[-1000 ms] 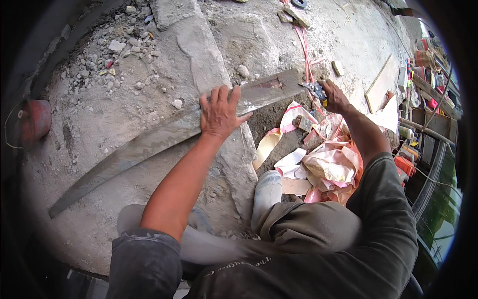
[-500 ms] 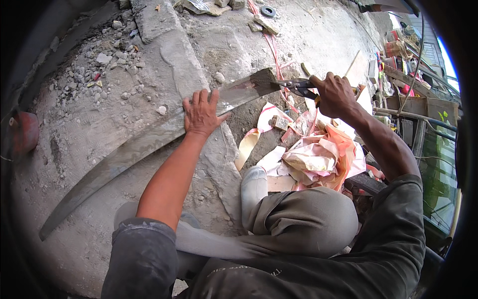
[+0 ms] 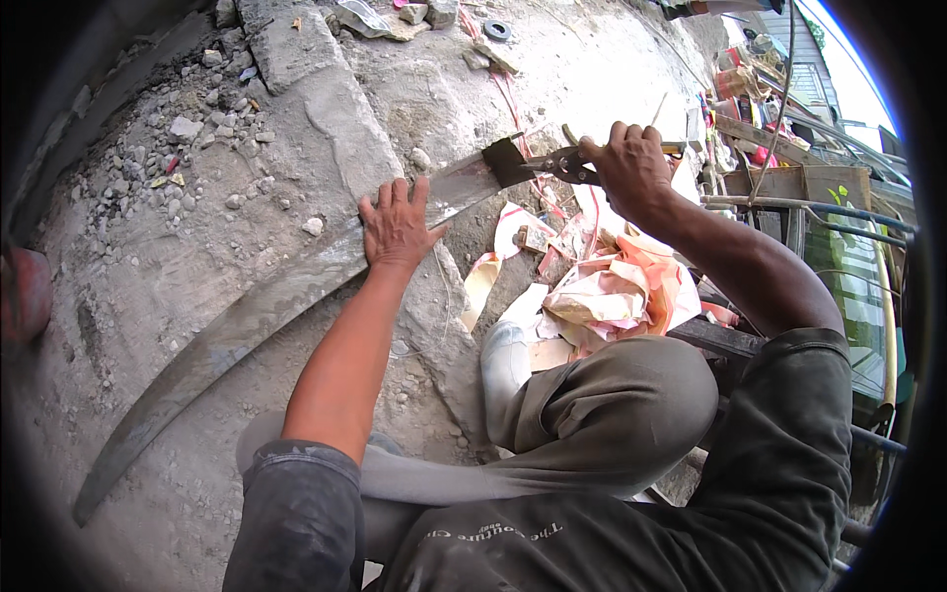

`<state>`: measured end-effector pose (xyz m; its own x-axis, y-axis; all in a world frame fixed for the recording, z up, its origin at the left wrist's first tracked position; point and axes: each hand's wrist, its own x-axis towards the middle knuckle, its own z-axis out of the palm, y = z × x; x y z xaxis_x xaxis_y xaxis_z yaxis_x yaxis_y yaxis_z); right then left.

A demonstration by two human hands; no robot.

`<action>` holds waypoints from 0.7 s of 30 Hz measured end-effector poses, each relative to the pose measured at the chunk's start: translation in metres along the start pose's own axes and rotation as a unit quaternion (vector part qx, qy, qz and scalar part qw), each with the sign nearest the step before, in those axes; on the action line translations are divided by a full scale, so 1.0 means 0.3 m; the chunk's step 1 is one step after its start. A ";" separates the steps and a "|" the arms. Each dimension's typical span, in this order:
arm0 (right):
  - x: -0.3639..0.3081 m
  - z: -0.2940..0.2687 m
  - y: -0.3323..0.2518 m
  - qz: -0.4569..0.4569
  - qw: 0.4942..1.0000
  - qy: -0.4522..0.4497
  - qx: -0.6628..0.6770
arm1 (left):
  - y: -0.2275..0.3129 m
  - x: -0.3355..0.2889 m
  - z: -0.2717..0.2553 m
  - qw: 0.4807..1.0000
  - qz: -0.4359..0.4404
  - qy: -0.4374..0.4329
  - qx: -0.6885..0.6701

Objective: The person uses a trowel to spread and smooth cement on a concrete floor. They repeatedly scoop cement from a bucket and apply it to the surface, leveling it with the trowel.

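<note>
A long, dull grey strip of sheet metal (image 3: pixel 252 306) runs from the lower left up to the middle, propped on the concrete edge. My left hand (image 3: pixel 397 229) lies flat across it, fingers spread. At its upper right end is a dark flap (image 3: pixel 506 162) that looks bent up from the strip. My right hand (image 3: pixel 631 170) is wrapped round the handles of a pair of tin snips (image 3: pixel 567 166). Their jaws meet the flap's edge; whether they bite on it I cannot tell.
Crumpled pink and white sacking (image 3: pixel 626 286) lies in front of my bent knee (image 3: pixel 631 405). Rubble (image 3: pixel 187 128) covers the ground at upper left, near a reddish pot (image 3: pixel 28 294). A black ring (image 3: pixel 496 31) sits at the top. Pipes, boards and glass (image 3: pixel 843 296) crowd the right.
The strip's upper end has gone from nearly flat to a dark, bent-looking flap. My right hand and the snips have shifted slightly left. My left hand stays on the strip; the view has turned a little.
</note>
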<state>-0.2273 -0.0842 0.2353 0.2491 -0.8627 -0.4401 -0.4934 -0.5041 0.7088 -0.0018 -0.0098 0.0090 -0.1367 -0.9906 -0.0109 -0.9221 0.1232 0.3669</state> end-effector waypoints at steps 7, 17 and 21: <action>0.123 0.528 0.092 -0.027 0.966 0.039 0.253 | 0.010 0.008 0.002 1.000 -0.003 -0.023 0.013; 0.375 0.962 -0.129 -0.116 0.871 0.071 0.472 | 0.015 0.009 0.031 1.000 0.002 0.008 0.030; 0.253 0.741 0.075 -0.090 0.917 0.011 0.388 | 0.016 0.006 0.037 0.999 0.006 0.015 0.046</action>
<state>-0.4048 -0.1520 0.0954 0.3970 -0.7736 -0.4939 -0.8853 -0.4647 0.0162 -0.0105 -0.0104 0.0003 -0.1387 -0.9901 0.0220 -0.9497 0.1393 0.2804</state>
